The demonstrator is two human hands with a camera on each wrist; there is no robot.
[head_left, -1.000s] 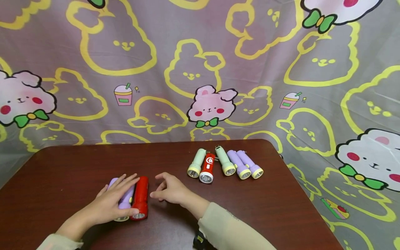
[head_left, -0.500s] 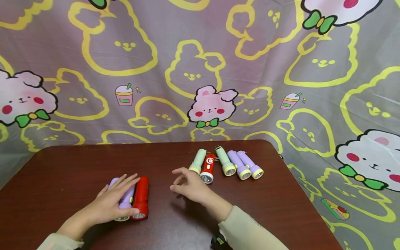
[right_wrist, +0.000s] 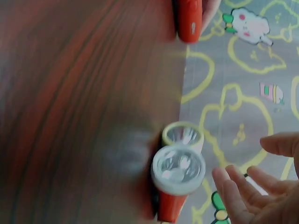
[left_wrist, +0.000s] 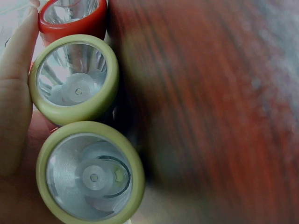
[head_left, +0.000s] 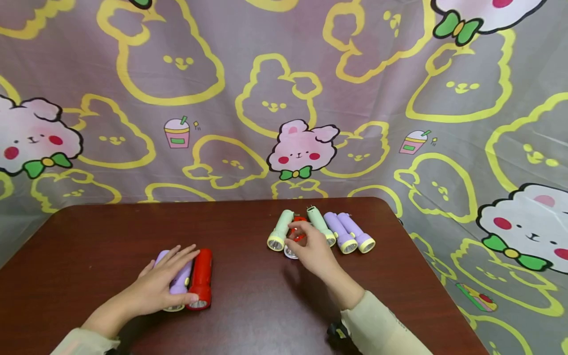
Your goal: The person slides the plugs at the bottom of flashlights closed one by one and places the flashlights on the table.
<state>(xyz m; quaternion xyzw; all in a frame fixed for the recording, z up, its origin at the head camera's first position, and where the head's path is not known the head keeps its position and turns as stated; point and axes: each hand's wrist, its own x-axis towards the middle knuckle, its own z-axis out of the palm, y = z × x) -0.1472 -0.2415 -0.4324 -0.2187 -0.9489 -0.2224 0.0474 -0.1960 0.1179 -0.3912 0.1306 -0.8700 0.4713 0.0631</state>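
Observation:
My left hand (head_left: 153,288) lies with outstretched fingers over a purple flashlight (head_left: 181,276), its thumb reaching onto the head of a red flashlight (head_left: 201,278) alongside. From the left wrist, two yellow-rimmed lenses show, one above the other, below the red-rimmed flashlight (left_wrist: 72,28). My right hand (head_left: 316,254), thumb and fingers spread apart, hovers over a small red flashlight with a white rim (head_left: 290,252), partly hiding it. Between those fingers there is nothing; the right wrist view shows them beside the white-rimmed head (right_wrist: 178,169).
A pale green flashlight (head_left: 280,232) lies left of the small red one. On its right are another green flashlight (head_left: 316,219) and two purple flashlights (head_left: 339,232). A cartoon-print curtain (head_left: 222,118) hangs behind the brown table (head_left: 111,231).
My right hand has moved right and away from beside the left-hand flashlights to above the small red one. The left hand stays where it was.

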